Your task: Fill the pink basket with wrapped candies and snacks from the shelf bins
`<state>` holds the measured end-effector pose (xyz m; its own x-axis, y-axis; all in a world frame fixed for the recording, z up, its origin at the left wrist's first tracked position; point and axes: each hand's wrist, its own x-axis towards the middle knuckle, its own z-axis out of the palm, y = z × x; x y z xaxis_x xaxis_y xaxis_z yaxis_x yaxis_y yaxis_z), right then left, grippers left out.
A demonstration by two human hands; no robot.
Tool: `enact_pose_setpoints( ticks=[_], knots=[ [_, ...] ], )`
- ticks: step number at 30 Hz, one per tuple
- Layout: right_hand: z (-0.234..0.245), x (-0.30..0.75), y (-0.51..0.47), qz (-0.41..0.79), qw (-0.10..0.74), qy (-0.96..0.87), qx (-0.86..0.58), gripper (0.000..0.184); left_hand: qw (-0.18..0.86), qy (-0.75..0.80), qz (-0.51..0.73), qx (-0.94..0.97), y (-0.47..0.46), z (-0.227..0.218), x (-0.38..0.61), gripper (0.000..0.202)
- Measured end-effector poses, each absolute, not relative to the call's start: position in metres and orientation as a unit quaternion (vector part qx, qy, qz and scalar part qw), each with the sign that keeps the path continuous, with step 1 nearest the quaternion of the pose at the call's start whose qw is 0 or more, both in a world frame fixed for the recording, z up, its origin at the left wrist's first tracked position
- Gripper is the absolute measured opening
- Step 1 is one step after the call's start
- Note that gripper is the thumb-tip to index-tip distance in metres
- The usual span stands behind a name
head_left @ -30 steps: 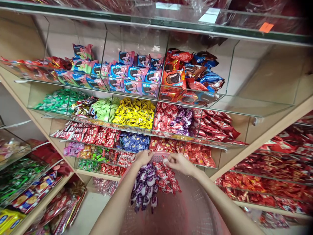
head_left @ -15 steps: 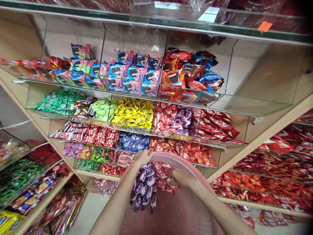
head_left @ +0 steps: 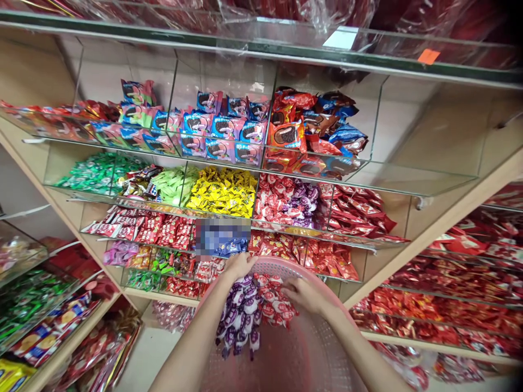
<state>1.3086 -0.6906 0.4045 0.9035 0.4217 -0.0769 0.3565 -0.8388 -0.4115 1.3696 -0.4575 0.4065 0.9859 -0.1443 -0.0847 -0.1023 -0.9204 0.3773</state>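
A large pink plastic basket (head_left: 333,326) with small holes in its wall tilts below the shelves. My left hand (head_left: 241,265) is closed over its far rim. Inside, purple-and-white wrapped candies (head_left: 241,316) lie on the left, and red-and-white wrapped candies (head_left: 275,305) lie beside them. Over the right edge of the red ones is my right hand (head_left: 302,294), its fingers loosely bent and apart, with nothing visible in them. Its fingertips are close to the candies; whether they touch I cannot tell.
Glass-fronted shelves rise ahead, holding yellow candies (head_left: 224,191), green candies (head_left: 98,173), more red-and-white candies (head_left: 273,196) and packed biscuits (head_left: 288,136). Another rack with red packets (head_left: 449,299) stands at right. Packaged sweets (head_left: 35,294) fill shelves at left.
My right hand has drawn slightly up and back from the red-and-white candies, and its fingers have loosened. More red candies now show below it. My left hand stays on the rim.
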Motion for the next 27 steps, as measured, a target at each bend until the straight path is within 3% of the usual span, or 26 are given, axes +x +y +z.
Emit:
enact_pose_setpoints(
  ticks=[9, 16, 18, 21, 24, 27],
  knots=[
    [0.411, 1.302, -0.680, 0.065, 0.234, -0.225, -0.944, 0.029, 0.196, -0.064, -0.046, 0.977, -0.457, 0.400, 1.373, 0.059],
    [0.498, 1.315, -0.656, -0.032, 0.284, -0.329, -0.900, 0.031, 0.207, -0.057, -0.063, 0.975, -0.457, 0.402, 1.372, 0.057],
    [0.530, 1.331, -0.652, -0.107, 0.251, -0.335, -0.902, 0.028, 0.209, -0.053, -0.062, 0.975, -0.457, 0.403, 1.371, 0.058],
    [0.565, 1.362, -0.647, -0.200, 0.133, -0.324, -0.915, 0.024, 0.213, -0.055, -0.056, 0.974, -0.457, 0.404, 1.369, 0.058],
    [0.581, 1.389, -0.641, -0.230, -0.005, -0.323, -0.918, 0.022, 0.214, -0.057, -0.053, 0.974, -0.456, 0.404, 1.369, 0.057],
    [0.584, 1.406, -0.634, -0.229, -0.088, -0.339, -0.908, 0.020, 0.213, -0.057, -0.049, 0.974, -0.456, 0.402, 1.369, 0.055]
  ],
)
